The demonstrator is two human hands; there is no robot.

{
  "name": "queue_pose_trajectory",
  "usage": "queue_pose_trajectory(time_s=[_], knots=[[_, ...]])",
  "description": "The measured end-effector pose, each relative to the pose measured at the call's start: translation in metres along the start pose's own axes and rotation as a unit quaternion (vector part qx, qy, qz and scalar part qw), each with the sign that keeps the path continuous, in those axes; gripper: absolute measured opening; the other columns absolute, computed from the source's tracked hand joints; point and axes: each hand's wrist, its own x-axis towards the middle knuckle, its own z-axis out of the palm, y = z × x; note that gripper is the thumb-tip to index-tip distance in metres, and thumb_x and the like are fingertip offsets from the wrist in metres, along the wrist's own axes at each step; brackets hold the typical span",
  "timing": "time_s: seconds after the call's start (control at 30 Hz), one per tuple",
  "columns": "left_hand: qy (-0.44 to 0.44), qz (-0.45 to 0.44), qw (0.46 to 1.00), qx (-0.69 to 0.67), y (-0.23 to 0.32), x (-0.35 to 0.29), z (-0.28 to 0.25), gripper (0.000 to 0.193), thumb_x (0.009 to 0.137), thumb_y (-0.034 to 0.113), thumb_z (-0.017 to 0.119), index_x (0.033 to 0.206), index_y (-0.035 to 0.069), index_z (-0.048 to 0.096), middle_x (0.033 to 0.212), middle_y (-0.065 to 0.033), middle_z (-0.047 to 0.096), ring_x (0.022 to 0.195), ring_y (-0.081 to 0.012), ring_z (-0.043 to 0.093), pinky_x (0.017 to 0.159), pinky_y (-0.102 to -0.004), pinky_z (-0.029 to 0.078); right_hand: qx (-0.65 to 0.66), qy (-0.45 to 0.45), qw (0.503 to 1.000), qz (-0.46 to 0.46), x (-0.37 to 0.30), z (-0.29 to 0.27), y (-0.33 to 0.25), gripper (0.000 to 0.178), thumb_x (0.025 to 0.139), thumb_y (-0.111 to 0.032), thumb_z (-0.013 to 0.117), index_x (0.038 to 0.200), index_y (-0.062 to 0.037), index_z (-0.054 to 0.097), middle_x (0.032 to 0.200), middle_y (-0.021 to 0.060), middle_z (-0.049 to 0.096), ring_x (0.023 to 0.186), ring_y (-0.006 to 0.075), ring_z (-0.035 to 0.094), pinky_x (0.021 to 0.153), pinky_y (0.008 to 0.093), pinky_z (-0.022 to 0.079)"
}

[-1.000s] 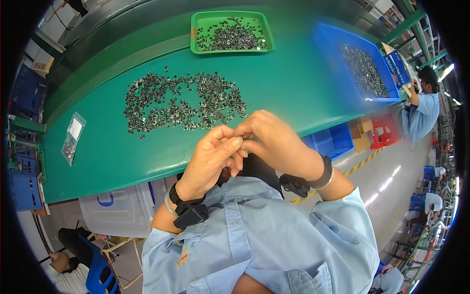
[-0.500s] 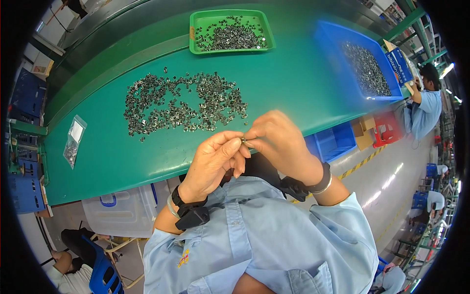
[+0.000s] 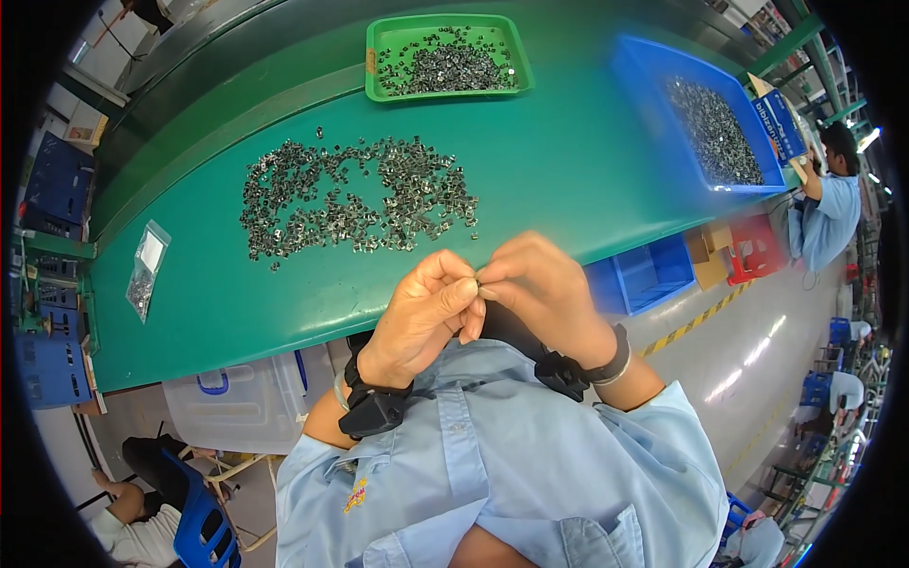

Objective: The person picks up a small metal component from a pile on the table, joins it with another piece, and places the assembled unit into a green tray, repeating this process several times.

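I see a small metallic part (image 3: 480, 285), barely visible, between the left hand (image 3: 417, 322) and right hand (image 3: 551, 292), each grip pinching it; I judge it unfinished. Beyond, loose parts (image 3: 421, 194) lie on the surface (image 3: 559, 161), with more in the green tray (image 3: 450, 96) and blue bin (image 3: 644, 64); which are done I can't tell.

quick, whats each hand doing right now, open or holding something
Left hand: closed, pinching a small part, mostly hidden.
Right hand: closed, pinching the same small part.
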Motion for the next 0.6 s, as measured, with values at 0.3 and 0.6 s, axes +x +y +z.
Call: queue_pose_trajectory(time_s=[0.3,0.6], knots=[[0.070,-0.024,0.993,0.088,0.005,0.008,0.019,0.015,0.094,0.018,0.055,0.092,0.004,0.052,0.075,-0.0071,0.061,0.056,-0.0153,0.055,0.052,-0.0271,0.045,-0.058,0.015,0.998,-0.019,-0.002,-0.013,0.006,0.020,0.072,0.001,0.072,0.088,-0.0056,0.062,0.084,0.0064,0.061,0.076,0.0208,0.059,0.065,0.0301,0.047],[-0.001,-0.016,0.997,-0.074,-0.007,0.009,0.015,0.015,0.095,0.020,0.052,0.094,0.006,0.050,0.071,-0.0072,0.059,0.055,-0.0166,0.054,0.051,-0.0281,0.043,0.031,0.024,0.999,0.014,-0.005,-0.008,0.004,0.020,0.072,0.001,0.072,0.087,-0.0060,0.062,0.082,0.0066,0.061,0.075,0.0206,0.059,0.064,0.0300,0.047]])
